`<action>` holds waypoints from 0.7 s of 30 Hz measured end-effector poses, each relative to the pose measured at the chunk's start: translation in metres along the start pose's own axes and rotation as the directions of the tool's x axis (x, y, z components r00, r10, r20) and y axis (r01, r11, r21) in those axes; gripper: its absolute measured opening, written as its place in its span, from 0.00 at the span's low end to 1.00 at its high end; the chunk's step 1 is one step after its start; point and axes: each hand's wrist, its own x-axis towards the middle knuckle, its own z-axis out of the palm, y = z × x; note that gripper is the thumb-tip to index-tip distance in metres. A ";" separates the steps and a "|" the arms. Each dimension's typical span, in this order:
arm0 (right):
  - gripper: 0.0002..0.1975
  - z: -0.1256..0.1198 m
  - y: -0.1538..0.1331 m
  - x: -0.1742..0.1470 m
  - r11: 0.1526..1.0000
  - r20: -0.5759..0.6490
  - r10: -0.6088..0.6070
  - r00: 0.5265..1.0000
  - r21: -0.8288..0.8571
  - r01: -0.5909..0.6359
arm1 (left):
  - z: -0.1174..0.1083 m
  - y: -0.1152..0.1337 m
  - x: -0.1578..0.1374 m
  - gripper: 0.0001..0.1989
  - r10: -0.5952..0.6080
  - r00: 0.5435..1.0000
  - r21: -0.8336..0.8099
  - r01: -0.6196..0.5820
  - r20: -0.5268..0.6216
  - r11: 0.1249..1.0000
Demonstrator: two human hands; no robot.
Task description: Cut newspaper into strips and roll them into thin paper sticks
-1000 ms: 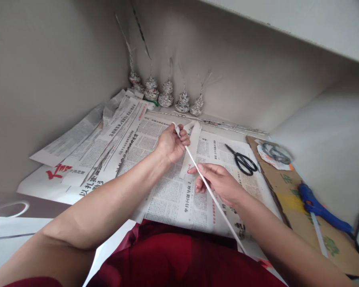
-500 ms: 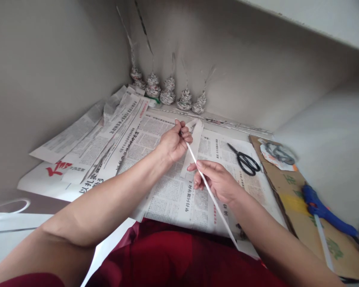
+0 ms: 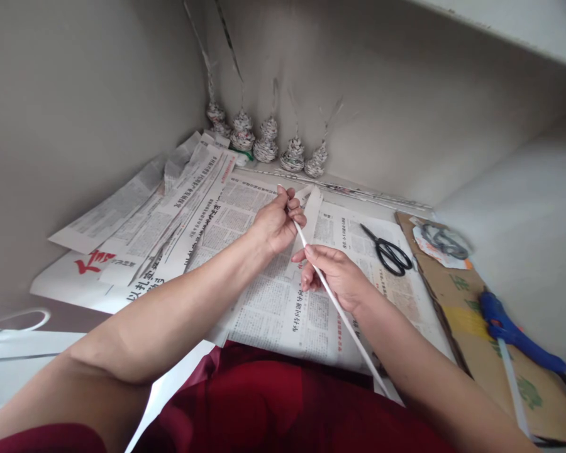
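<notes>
Fingers (image 3: pixel 296 217): left hand (image 3: pixel 278 220) curled tight round the white stick (image 3: pixel 342 313), right hand (image 3: pixel 334 270) pinching it lower, other fingers loosely bent!
Newspaper (image 3: pixel 264 321): spread right across mid-frame.
White stick: slanting from centre towards lower right.
Scissors (image 3: pixel 390 255): black, lying right of centre.

White stick (image 3: pixel 338 308) partly hidden, sleeve (image 3: pixel 51 438) cut off

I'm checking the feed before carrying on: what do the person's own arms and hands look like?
Both the left hand and right hand are ungloved, with no watch or bracelet in sight. A dark red sleeve shows above the left elbow; the right arm is bare as far as the picture reaches.
</notes>
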 end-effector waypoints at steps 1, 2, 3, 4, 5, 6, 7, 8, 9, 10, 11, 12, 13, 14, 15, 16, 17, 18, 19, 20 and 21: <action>0.17 -0.001 0.001 -0.002 1.000 0.015 -0.001 1.000 -0.021 0.001 | 0.000 0.000 0.001 0.15 0.006 1.000 0.002 -0.006 -0.005 1.000; 0.19 -0.001 0.001 -0.004 0.999 0.030 -0.005 1.000 -0.047 0.007 | 0.000 0.000 0.001 0.15 0.015 1.000 0.005 -0.015 -0.012 1.000; 0.20 -0.002 0.002 -0.006 0.997 0.042 -0.014 0.999 -0.076 0.017 | 0.000 0.000 0.002 0.15 0.025 1.000 0.007 -0.025 -0.019 1.000; 0.20 -0.002 0.003 -0.009 0.994 0.049 -0.026 0.998 -0.107 0.032 | 0.000 0.000 0.002 0.16 0.033 0.999 0.011 -0.032 -0.023 0.999; 0.20 -0.002 0.004 -0.010 0.989 0.047 -0.044 0.998 -0.138 0.050 | 0.000 0.000 0.002 0.16 0.037 0.999 0.015 -0.037 -0.023 0.999; 0.19 -0.002 0.005 -0.011 0.984 0.039 -0.063 0.997 -0.165 0.069 | 0.000 0.000 0.002 0.16 0.039 0.999 0.020 -0.039 -0.020 0.999; 0.18 -0.002 0.006 -0.011 0.980 0.031 -0.078 0.996 -0.180 0.083 | 0.000 -0.001 0.003 0.16 0.039 0.999 0.025 -0.039 -0.018 0.999; 0.18 -0.001 0.006 -0.011 0.980 0.027 -0.084 0.996 -0.179 0.088 | 0.000 -0.001 0.003 0.16 0.037 0.999 0.027 -0.037 -0.016 0.999; 0.19 -0.001 0.007 -0.011 0.983 0.027 -0.077 0.997 -0.163 0.081 | 0.000 0.000 0.003 0.16 0.035 0.999 0.028 -0.034 -0.016 0.999; 0.20 -0.001 0.007 -0.011 0.989 0.035 -0.057 0.998 -0.135 0.062 | 0.000 0.000 0.003 0.16 0.035 0.999 0.026 -0.034 -0.016 0.999; 0.22 -0.001 0.007 -0.011 0.994 0.048 -0.030 0.998 -0.103 0.035 | 0.000 0.001 0.003 0.16 0.037 0.999 0.022 -0.037 -0.018 0.999; 0.25 -0.001 0.007 -0.013 0.997 0.061 -0.004 0.998 -0.080 0.009 | 0.000 0.002 0.003 0.16 0.041 0.999 0.016 -0.040 -0.020 0.999; 0.27 -0.002 0.007 -0.017 0.997 0.066 0.012 0.998 -0.076 -0.007 | 0.000 0.003 0.004 0.17 0.045 0.999 0.010 -0.044 -0.022 0.999; 0.28 -0.003 0.008 -0.022 0.995 0.058 0.016 0.998 -0.098 -0.011 | 0.000 0.004 0.004 0.17 0.049 0.999 0.004 -0.049 -0.024 0.999; 0.27 -0.004 0.009 -0.029 0.989 0.035 0.010 0.999 -0.146 -0.004 | 0.001 0.006 0.005 0.17 0.054 0.998 -0.002 -0.054 -0.027 0.999; 0.25 -0.006 0.011 -0.036 0.977 0.000 -0.005 1.000 -0.213 0.005 | 0.001 0.007 0.005 0.17 0.058 0.998 -0.007 -0.058 -0.029 0.998; 0.22 -0.007 0.014 -0.044 0.958 -0.041 -0.019 0.999 -0.287 0.007 | 0.001 0.008 0.005 0.17 0.061 0.998 -0.011 -0.061 -0.031 0.998; 0.19 -0.008 0.018 -0.052 0.935 -0.080 -0.030 0.996 -0.355 0.000 | 0.002 0.009 0.005 0.17 0.064 0.997 -0.014 -0.064 -0.034 0.998; 0.18 -0.009 0.021 -0.060 0.914 -0.113 -0.037 0.993 -0.406 -0.012 | 0.002 0.009 0.005 0.17 0.065 0.997 -0.017 -0.066 -0.036 0.998; 0.17 -0.009 0.025 -0.066 0.900 -0.137 -0.042 0.990 -0.434 -0.022 | 0.003 0.010 0.004 0.17 0.062 0.997 -0.019 -0.063 -0.040 0.998; 0.17 -0.009 0.028 -0.070 0.902 -0.148 -0.041 0.988 -0.430 -0.027 | 0.003 0.009 0.004 0.17 0.056 0.998 -0.021 -0.057 -0.043 0.998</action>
